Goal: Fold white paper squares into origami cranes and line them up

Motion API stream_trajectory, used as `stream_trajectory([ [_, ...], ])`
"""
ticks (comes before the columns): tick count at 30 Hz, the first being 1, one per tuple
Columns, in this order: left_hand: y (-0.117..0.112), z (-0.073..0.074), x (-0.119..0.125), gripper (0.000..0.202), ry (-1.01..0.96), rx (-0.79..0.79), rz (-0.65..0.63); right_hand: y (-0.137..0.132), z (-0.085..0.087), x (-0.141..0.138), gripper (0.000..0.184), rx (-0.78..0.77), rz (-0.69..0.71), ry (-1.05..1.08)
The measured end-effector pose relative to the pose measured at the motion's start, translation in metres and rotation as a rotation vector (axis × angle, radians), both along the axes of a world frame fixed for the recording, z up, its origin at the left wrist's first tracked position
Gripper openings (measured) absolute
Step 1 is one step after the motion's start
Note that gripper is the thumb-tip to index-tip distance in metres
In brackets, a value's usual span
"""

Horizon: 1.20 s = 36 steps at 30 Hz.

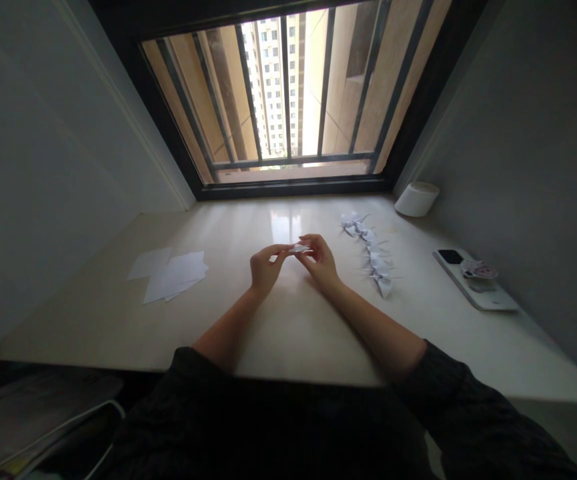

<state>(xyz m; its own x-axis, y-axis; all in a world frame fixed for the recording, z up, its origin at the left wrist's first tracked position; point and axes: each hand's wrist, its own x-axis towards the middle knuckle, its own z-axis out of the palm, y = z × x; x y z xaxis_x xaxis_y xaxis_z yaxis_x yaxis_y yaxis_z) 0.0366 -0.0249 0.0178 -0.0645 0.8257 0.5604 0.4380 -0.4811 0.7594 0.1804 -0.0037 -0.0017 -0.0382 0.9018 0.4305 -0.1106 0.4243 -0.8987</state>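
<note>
Dark sleeves (468,407) lead to the left hand (267,270) and right hand (321,261), whose fingers (309,241) pinch a small folded paper piece (299,248) above the worktop (288,340). It's light and creases easily, so it's best held by its folded edges.

Pale stone counter (93,320) under barred window (293,191), tower block (271,87) beyond. Loose white paper sheets (171,275) overlapping at left. Folded paper cranes (371,253) in uneven line right of centre. White cylinder (417,199) in far corner by wall (518,133), maybe tape roll or cup; dim view leaves it unclear. Phone (468,280) back up near right wall, round cartoon grip (479,269) on it.
</note>
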Motion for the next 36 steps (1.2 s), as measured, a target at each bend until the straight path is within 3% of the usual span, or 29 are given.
stream_trajectory([
  [5, -0.002, 0.006, -0.002, 0.015, 0.035, 0.046, 0.008, -0.005, 0.008, 0.006, 0.018, 0.12, -0.063, -0.166],
  [15, 0.001, 0.005, -0.001, 0.012, -0.071, 0.045, -0.088, -0.007, 0.01, 0.013, 0.015, 0.195, -0.18, -0.225],
  [27, 0.001, 0.0, 0.0, 0.013, -0.121, 0.057, -0.06, -0.006, 0.009, 0.012, 0.016, 0.151, -0.227, -0.185],
  [36, 0.0, 0.001, 0.001, 0.014, -0.106, 0.04, -0.065, -0.004, 0.008, 0.011, 0.024, 0.028, -0.219, -0.158],
])
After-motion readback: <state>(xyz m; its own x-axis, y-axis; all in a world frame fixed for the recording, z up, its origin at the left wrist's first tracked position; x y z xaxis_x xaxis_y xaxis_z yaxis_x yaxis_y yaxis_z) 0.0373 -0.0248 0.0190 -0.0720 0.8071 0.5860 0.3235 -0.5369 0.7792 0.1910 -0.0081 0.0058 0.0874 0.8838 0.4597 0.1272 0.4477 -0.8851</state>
